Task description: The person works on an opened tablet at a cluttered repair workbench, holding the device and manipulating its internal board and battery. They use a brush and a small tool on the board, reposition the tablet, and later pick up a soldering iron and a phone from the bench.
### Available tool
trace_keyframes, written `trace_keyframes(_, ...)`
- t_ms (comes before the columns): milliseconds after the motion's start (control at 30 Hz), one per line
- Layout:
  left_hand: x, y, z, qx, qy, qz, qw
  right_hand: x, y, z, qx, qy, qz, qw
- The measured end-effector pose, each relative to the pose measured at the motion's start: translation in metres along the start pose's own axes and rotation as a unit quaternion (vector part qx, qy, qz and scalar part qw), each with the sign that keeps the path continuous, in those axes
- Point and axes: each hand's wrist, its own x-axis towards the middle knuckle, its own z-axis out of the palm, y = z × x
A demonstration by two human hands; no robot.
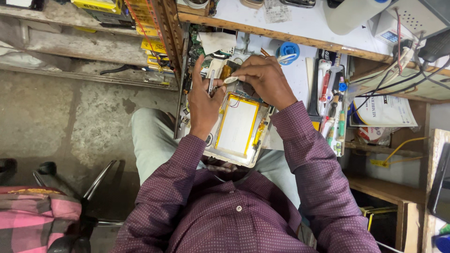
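Opened tablet [236, 129], back cover off, lies face down across the person's lap at the near edge of the bench [300, 77], tipped up toward the head camera so the insides face the eyes. One flat white battery [237, 125] with a yellow border fills most of the shell, thin wires leading off its top edge toward the circuit board. Left hand [202, 100] rests on the tablet's left side, likely steadying it; its fingers are curled around a slim silver tool [212, 82], tweezers by the look of it, index finger pointing up. Right hand [263, 79] comes in over the top end, fingers pinched shut on a small pale piece [230, 79] right above the board; what that piece is, too small to tell. Both hands meet at that top end, so the work sits there. Out on the bench, a blue spool [289, 49] stands just beyond the right hand. Along the right edge lies a row of hand tools [330, 107], several, with red, green and white handles, close enough to grab. Printed paper [382, 110] sits further right, under black cables [398, 79].
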Motion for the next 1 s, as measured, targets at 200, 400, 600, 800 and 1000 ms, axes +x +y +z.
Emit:
trace_keyframes(200,-0.0008,0.0010,-0.0001,-0.009,0.008,0.017,1.000,0.0022,-0.0017,0.0027,0.035,0.003,0.011,0.999)
trace_keyframes(400,-0.0010,0.0009,0.0000,0.005,0.019,0.058,0.998,0.0019,-0.0056,-0.0004,0.004,0.010,-0.005,1.000)
trace_keyframes(600,-0.0013,0.0044,-0.0011,-0.005,0.020,0.083,0.996,0.0041,-0.0076,-0.0017,0.021,0.004,-0.001,1.000)
trace_keyframes(800,-0.0006,0.0058,-0.0015,0.001,0.009,0.070,0.998,0.0045,-0.0066,-0.0013,0.052,-0.004,0.006,0.999)
trace_keyframes(1000,-0.0008,0.0039,-0.0019,-0.007,-0.001,-0.039,0.999,0.0062,-0.0074,-0.0022,0.035,-0.001,-0.003,0.999)
